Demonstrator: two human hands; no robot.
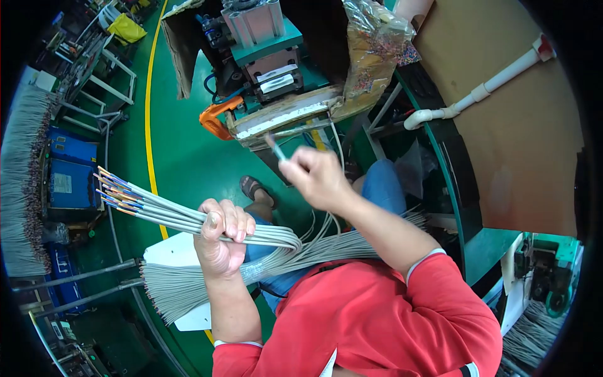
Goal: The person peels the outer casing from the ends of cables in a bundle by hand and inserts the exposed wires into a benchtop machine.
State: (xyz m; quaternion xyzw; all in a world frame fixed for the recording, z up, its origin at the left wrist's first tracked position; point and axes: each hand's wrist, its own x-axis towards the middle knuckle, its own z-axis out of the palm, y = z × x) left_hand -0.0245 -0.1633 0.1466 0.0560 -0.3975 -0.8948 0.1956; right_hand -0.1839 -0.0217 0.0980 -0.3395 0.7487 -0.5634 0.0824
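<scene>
My left hand is closed round several grey cables. Their stripped ends, with blue, orange and brown inner wires, point to the left, and behind the hand the cables bend back in a loop. In front of my chest my right hand pinches a single grey cable end, slightly blurred, its brownish tip toward the machine. A thick bundle of grey cables lies across my lap below both hands, bound with clear wrap near its middle.
Ahead stands a pneumatic press behind a taped cardboard edge, with an orange part at its corner. A white pipe runs along the brown board at right. More cables hang at left beside blue bins.
</scene>
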